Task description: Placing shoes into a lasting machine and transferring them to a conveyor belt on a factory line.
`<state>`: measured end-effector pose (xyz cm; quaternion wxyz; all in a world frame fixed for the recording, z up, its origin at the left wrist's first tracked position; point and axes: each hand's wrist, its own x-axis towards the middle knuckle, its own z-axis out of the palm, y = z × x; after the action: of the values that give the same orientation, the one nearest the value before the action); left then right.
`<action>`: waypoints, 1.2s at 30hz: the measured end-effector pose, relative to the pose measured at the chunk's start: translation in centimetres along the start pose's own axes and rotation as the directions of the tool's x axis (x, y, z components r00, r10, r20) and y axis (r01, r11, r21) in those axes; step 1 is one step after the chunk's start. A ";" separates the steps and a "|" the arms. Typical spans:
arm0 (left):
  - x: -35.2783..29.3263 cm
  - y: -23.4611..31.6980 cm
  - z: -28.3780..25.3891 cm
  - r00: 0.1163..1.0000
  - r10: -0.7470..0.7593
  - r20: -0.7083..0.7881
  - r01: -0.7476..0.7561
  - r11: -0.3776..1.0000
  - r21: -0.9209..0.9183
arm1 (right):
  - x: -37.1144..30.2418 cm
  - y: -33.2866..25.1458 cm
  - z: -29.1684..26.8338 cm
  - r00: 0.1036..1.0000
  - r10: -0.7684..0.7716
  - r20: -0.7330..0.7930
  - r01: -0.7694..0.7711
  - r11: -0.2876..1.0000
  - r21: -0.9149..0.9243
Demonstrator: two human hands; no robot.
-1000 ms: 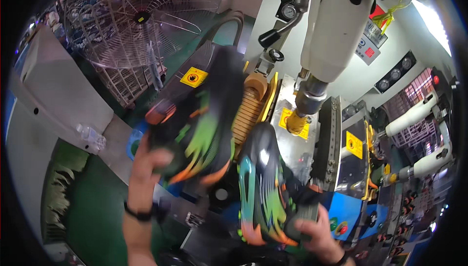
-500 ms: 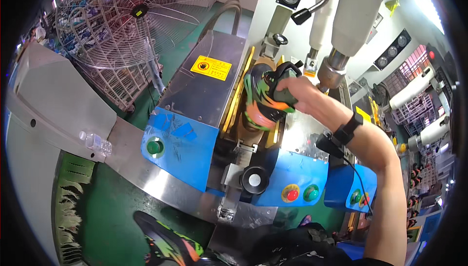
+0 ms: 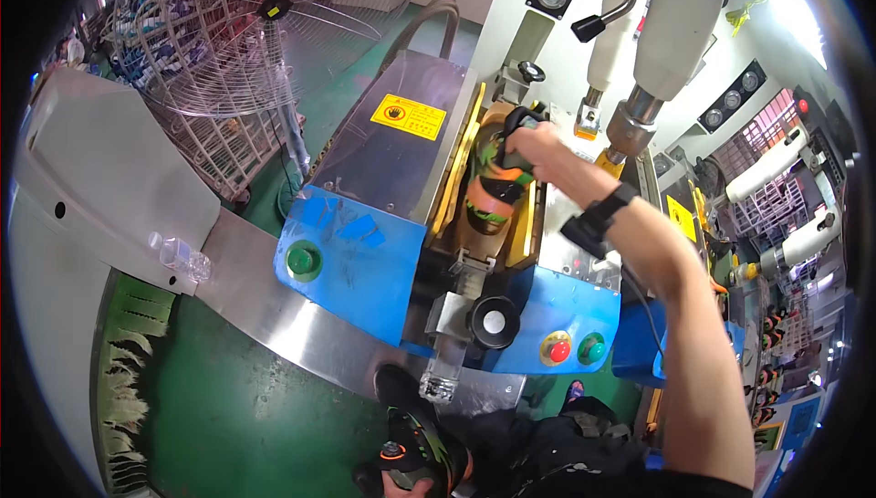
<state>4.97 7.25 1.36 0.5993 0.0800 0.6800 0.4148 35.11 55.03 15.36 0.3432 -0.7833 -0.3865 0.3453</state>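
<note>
Right hand [image 3: 532,148] gripping a black, orange and green sports shoe [image 3: 495,195], seated between long yellow side plates [image 3: 522,235], 2 o'clock off centre. Left hand [image 3: 407,487], 6 o'clock, mostly cropped, seems closed on a second black-and-green sports shoe [image 3: 435,450].

The scene is fairly bright, strongest at upper right, where a light panel [image 3: 803,23] burns out to white and spreads haze over its surroundings. A hard glare streaks the curved steel base [image 3: 287,320], and softer shine lies on the metal cover [image 3: 360,156]. Dark clothing [image 3: 525,452] along the lower edge sinks into shadow with little detail. The right hand [image 3: 537,151] looks slightly soft. The fisheye lens bends straight edges, and black fills the corners, with purplish fringing near the rim.
</note>
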 end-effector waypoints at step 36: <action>-7.7 -0.3 1.8 0.948 0.312 -0.061 -0.298 0.807 -0.510 | -28.2 24.8 -12.3 0.700 -0.561 0.442 0.708 0.465 -0.531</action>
<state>8.69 3.26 7.04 0.5332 0.0308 0.5152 0.6703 41.08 16.37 9.69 0.1005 -0.6084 -0.7798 0.1077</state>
